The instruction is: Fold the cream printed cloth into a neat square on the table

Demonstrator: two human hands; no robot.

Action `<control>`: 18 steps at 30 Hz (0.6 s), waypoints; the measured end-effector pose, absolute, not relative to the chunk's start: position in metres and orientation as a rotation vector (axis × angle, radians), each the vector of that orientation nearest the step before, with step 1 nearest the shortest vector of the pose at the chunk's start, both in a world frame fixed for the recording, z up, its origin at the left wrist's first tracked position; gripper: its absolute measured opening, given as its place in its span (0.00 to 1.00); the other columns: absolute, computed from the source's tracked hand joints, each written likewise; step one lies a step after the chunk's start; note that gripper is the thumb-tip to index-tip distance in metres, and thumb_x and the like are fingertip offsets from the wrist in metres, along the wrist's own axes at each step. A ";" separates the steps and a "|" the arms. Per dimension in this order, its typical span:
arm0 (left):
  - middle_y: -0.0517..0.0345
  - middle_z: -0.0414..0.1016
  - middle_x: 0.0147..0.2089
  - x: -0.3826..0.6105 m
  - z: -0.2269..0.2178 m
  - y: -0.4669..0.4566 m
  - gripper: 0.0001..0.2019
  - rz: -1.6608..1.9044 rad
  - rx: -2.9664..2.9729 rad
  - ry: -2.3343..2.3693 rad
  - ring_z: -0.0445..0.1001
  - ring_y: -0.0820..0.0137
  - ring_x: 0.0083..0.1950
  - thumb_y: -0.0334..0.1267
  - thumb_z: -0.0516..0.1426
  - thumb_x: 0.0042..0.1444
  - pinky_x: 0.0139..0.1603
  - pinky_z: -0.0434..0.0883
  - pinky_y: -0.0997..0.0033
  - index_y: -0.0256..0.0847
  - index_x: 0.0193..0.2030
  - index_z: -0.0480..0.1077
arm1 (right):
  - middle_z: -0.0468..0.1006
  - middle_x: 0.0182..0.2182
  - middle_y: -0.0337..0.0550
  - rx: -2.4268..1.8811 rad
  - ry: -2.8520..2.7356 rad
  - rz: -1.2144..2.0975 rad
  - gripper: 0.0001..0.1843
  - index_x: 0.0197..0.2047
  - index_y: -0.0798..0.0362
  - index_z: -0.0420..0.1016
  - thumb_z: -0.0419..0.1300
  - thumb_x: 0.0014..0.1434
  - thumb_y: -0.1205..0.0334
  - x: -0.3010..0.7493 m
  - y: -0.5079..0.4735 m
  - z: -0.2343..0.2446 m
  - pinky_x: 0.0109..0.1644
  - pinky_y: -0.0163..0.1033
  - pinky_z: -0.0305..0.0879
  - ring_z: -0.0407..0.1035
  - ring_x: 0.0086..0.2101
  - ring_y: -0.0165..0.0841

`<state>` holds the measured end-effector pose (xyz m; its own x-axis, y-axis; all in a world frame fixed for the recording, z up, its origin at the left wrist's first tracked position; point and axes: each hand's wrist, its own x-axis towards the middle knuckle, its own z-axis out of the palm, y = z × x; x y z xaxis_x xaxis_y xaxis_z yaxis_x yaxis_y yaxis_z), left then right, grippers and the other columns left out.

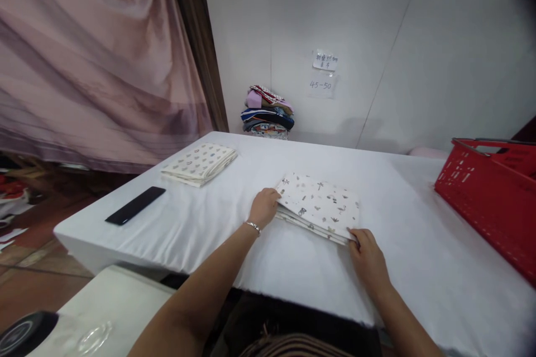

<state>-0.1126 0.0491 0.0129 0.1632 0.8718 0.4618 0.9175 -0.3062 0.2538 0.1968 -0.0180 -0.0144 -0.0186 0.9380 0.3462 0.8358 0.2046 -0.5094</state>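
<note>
Two hands, the left hand (263, 207) and right hand (369, 259), had fingers gripping the folded printed cloth's (318, 201) near corners, mid-way along the surface (201, 234); uneven tugging could have skewed its layers.

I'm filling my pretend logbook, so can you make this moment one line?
left grip: holds folded patterned cloth, near-left corner | right grip: holds its near-right corner | second folded cloth: on white table, left | red basket: right
</note>
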 end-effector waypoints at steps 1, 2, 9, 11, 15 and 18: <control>0.56 0.72 0.43 -0.114 0.011 0.047 0.15 -0.836 -2.357 -1.790 0.66 0.67 0.47 0.23 0.50 0.48 0.46 0.66 0.67 0.41 0.38 0.72 | 0.68 0.41 0.42 -1.630 -1.860 0.220 0.15 0.44 0.50 0.66 0.45 0.55 0.63 0.198 -0.017 -0.015 0.39 0.37 0.63 0.67 0.37 0.32; 0.56 0.72 0.43 -0.115 0.009 0.044 0.15 -0.841 -2.373 -1.793 0.66 0.68 0.47 0.23 0.50 0.48 0.46 0.66 0.68 0.41 0.38 0.72 | 0.68 0.41 0.42 -1.614 -1.853 0.230 0.14 0.43 0.50 0.66 0.45 0.55 0.63 0.199 -0.017 -0.016 0.40 0.38 0.63 0.67 0.37 0.33; 0.60 0.71 0.45 -0.115 0.018 0.038 0.15 -0.858 -2.310 -1.861 0.66 0.70 0.48 0.26 0.49 0.52 0.41 0.68 0.72 0.45 0.41 0.71 | 0.68 0.40 0.42 -1.597 -1.844 0.272 0.14 0.41 0.51 0.66 0.45 0.53 0.64 0.201 -0.015 -0.017 0.41 0.39 0.63 0.66 0.37 0.33; 0.60 0.70 0.46 -0.116 0.018 0.037 0.15 -0.790 -2.326 -1.853 0.66 0.70 0.47 0.26 0.49 0.53 0.41 0.67 0.72 0.46 0.41 0.71 | 0.68 0.40 0.42 -1.618 -1.847 0.271 0.14 0.42 0.51 0.67 0.45 0.53 0.63 0.201 -0.016 -0.017 0.40 0.38 0.63 0.66 0.37 0.32; 0.59 0.70 0.45 -0.122 0.012 0.031 0.14 -0.648 -2.399 -1.838 0.68 0.71 0.43 0.28 0.48 0.55 0.42 0.67 0.72 0.46 0.42 0.71 | 0.68 0.41 0.41 -1.616 -1.860 0.270 0.14 0.43 0.50 0.66 0.45 0.55 0.61 0.202 -0.017 -0.019 0.40 0.37 0.63 0.67 0.37 0.32; 0.59 0.70 0.46 -0.125 0.010 0.027 0.15 -0.619 -2.431 -1.832 0.69 0.71 0.43 0.28 0.47 0.55 0.42 0.67 0.72 0.46 0.44 0.70 | 0.68 0.41 0.41 -1.615 -1.863 0.265 0.14 0.43 0.50 0.66 0.44 0.55 0.61 0.202 -0.016 -0.020 0.40 0.38 0.64 0.67 0.38 0.32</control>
<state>-0.1246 0.0265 0.0100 0.2253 0.9157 0.3328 0.9299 -0.3041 0.2071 0.2021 -0.0159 -0.0201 -0.0301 0.9410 0.3372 0.8093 0.2209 -0.5443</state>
